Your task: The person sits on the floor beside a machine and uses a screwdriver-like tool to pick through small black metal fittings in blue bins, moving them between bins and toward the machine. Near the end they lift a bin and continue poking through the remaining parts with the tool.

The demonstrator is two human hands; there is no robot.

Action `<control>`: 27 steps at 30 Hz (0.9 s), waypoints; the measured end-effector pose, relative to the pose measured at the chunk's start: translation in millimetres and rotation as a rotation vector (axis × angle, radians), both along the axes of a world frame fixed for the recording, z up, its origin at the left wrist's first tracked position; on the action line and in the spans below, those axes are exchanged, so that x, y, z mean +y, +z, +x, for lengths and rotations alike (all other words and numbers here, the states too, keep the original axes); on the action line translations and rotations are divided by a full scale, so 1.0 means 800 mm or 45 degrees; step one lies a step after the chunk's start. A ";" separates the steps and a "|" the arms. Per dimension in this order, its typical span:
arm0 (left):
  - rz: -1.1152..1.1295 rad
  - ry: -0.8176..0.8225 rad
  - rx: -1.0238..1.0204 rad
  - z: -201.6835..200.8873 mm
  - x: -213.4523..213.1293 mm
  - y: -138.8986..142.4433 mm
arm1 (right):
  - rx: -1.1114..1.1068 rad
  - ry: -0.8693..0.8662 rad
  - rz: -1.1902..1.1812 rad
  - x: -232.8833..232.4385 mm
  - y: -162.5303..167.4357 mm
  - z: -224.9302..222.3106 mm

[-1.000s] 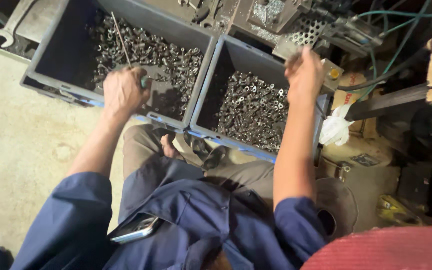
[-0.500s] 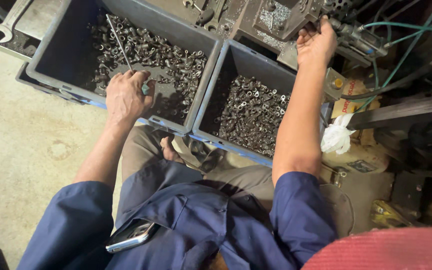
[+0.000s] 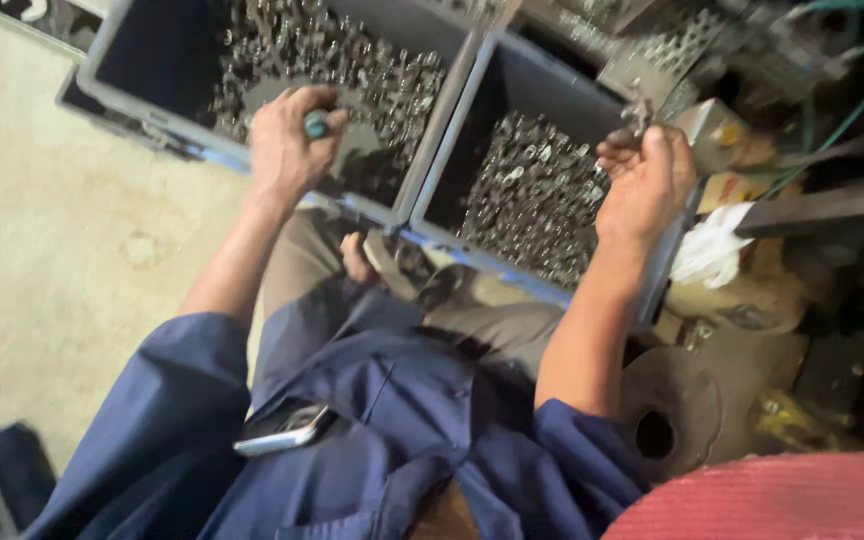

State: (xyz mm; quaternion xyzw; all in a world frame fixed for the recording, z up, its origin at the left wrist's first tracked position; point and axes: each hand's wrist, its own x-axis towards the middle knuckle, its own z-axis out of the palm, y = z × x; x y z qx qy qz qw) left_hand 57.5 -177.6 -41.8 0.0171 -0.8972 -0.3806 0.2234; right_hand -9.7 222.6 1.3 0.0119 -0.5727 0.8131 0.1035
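Your left hand (image 3: 287, 140) grips green-handled tool (image 3: 316, 125), fingers closed, over left bin (image 3: 142, 110) of metal parts. Right hand (image 3: 645, 180) pinches small metal piece (image 3: 638, 112) above right bin (image 3: 472, 130). Sorting step; next needs steady placement.

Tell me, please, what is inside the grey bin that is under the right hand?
The right grey bin holds a heap of small shiny metal parts, blurred, perhaps nuts or fittings. The right hand covers its far corner, and what lies under the heap is hidden.
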 end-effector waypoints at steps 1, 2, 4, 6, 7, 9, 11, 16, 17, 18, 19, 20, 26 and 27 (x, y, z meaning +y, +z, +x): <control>0.151 -0.101 -0.011 0.004 0.017 0.008 | 0.025 0.071 0.050 -0.006 0.001 0.029; 0.299 -0.194 -0.015 0.005 0.036 0.017 | 0.058 0.147 0.097 -0.014 0.003 0.048; 0.405 -0.475 0.051 0.010 0.077 0.036 | 0.005 0.233 0.103 -0.025 0.008 0.086; 0.471 -0.700 0.092 0.011 0.114 0.061 | -0.004 0.303 0.100 -0.034 0.019 0.098; 0.446 -0.780 0.202 0.006 0.129 0.073 | -0.007 0.325 0.092 -0.038 0.024 0.103; 0.442 -0.890 0.308 0.002 0.147 0.092 | -0.014 0.367 0.079 -0.043 0.031 0.110; 0.484 -0.962 0.330 0.001 0.158 0.105 | 0.009 0.397 0.075 -0.043 0.037 0.115; 0.730 -0.942 0.104 0.017 0.166 0.107 | 0.001 0.440 -0.036 -0.041 0.046 0.127; 0.770 -0.933 0.091 0.020 0.166 0.105 | 0.002 0.450 -0.042 -0.042 0.046 0.128; 0.763 -0.923 0.073 0.023 0.166 0.104 | -0.001 0.447 -0.044 -0.043 0.047 0.129; 0.757 -0.912 0.054 0.026 0.166 0.103 | -0.005 0.444 -0.046 -0.044 0.047 0.129; 0.748 -0.901 0.036 0.028 0.165 0.103 | -0.008 0.442 -0.050 -0.045 0.047 0.130; 0.710 -0.874 0.096 0.034 0.163 0.106 | -0.040 0.463 0.001 -0.046 0.050 0.130; 0.703 -0.870 0.107 0.034 0.163 0.106 | -0.052 0.467 0.001 -0.045 0.051 0.129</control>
